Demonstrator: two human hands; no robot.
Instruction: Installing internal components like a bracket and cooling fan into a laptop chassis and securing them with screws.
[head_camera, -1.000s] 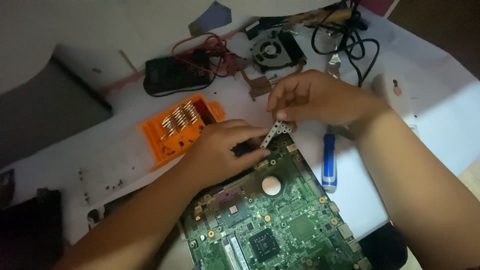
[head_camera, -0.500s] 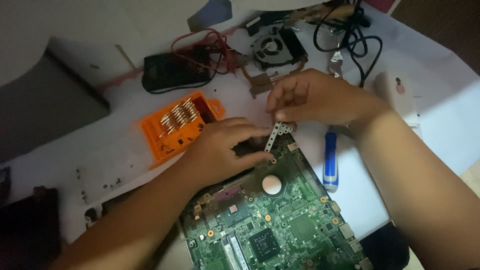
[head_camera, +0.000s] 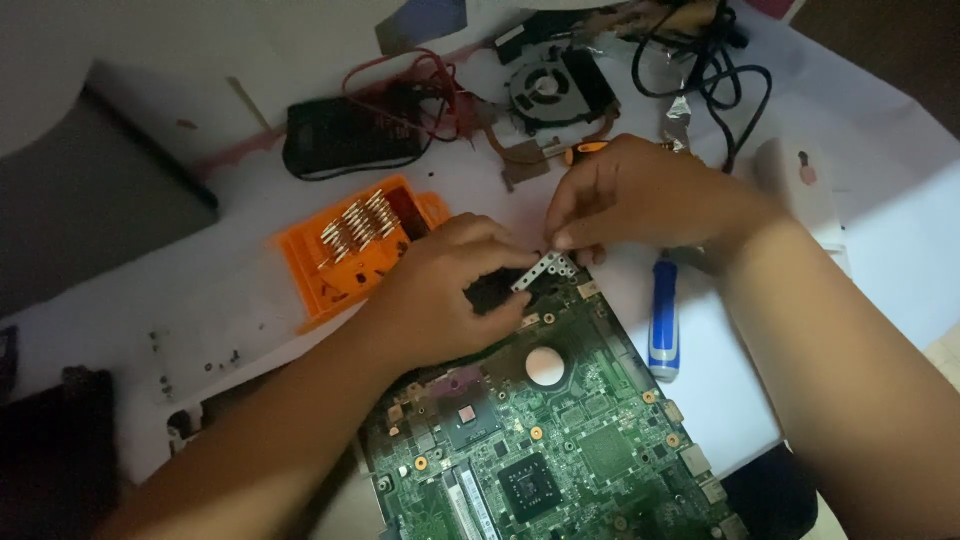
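Both hands pinch small perforated silver metal bracket (head_camera: 543, 270) over green circuit board (head_camera: 545, 430): left hand (head_camera: 450, 295) grasping lower end, right hand (head_camera: 640, 195) fingertips upper end. Ridged orange plastic bit holder (head_camera: 355, 245) nearby.

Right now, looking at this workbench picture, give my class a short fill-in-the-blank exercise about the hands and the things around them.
1. Both hands, left hand and right hand, meet on a small perforated metal bracket at the top edge of the green ____.
2. The case of screwdriver bits beside the left hand is coloured ____.
3. The blue-and-white screwdriver lies below the ____ hand.

Missing words: circuit board; orange; right
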